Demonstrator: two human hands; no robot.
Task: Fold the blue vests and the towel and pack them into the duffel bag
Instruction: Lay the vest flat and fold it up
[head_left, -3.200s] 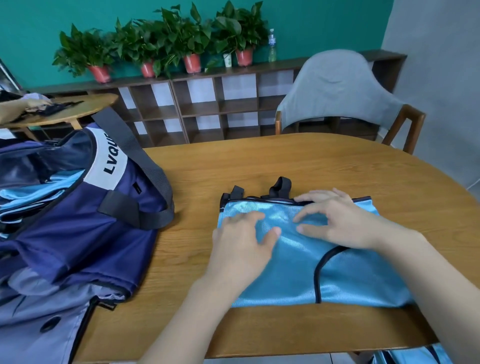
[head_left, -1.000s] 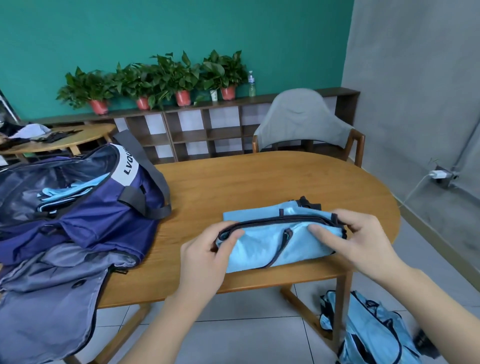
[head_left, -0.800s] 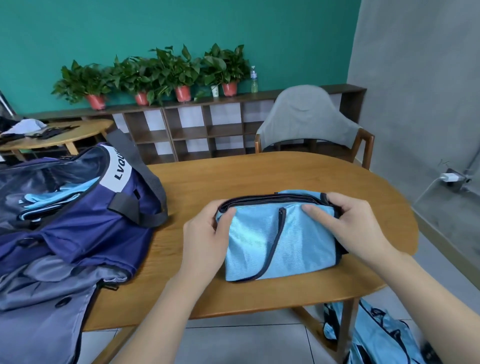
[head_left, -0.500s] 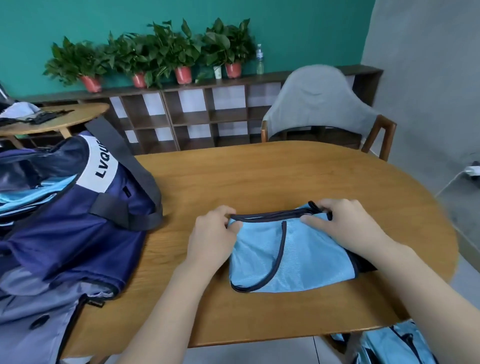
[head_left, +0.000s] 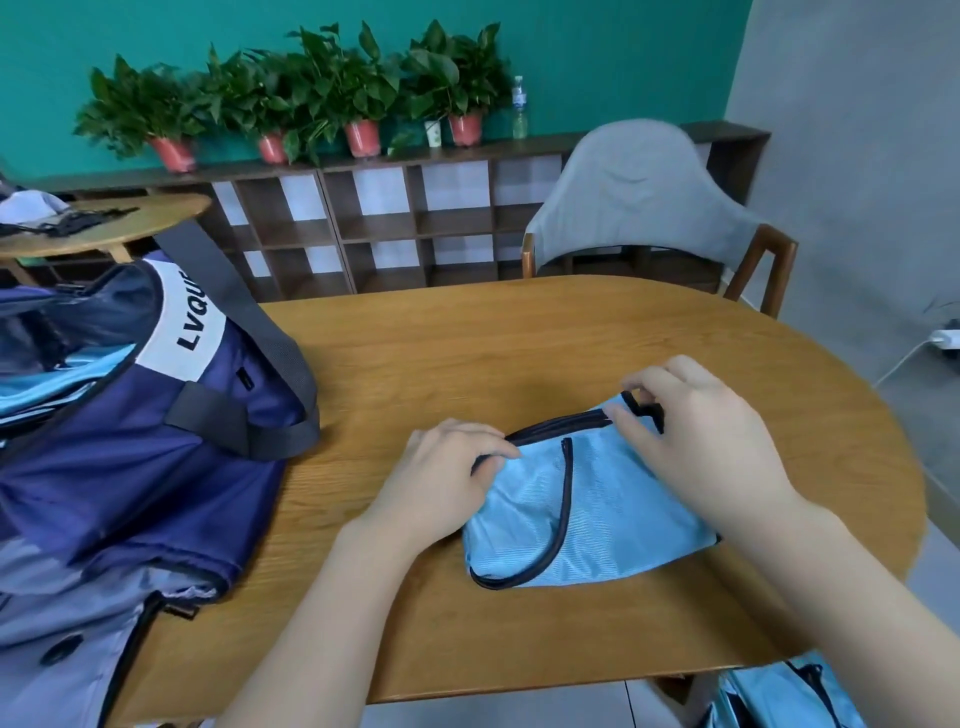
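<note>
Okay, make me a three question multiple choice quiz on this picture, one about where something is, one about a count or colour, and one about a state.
1. Where does the duffel bag sit relative to the folded vest?
A. To its left on the table
B. On the chair
C. Under the table

2. How many red plant pots stand on the shelf?
A. Two
B. Four
C. Six

3. What are the hands doing?
A. Both hang idle off the table
B. Both grip the vest at its dark-trimmed top edge
C. One holds the bag strap

Answers:
1 A: the bag lies on the table's left end, the vest nearer the right.
2 B: four red pots line the shelf top, beside a small white cup.
3 B: the left hand and right hand curl their fingers on the vest's top edge.
</note>
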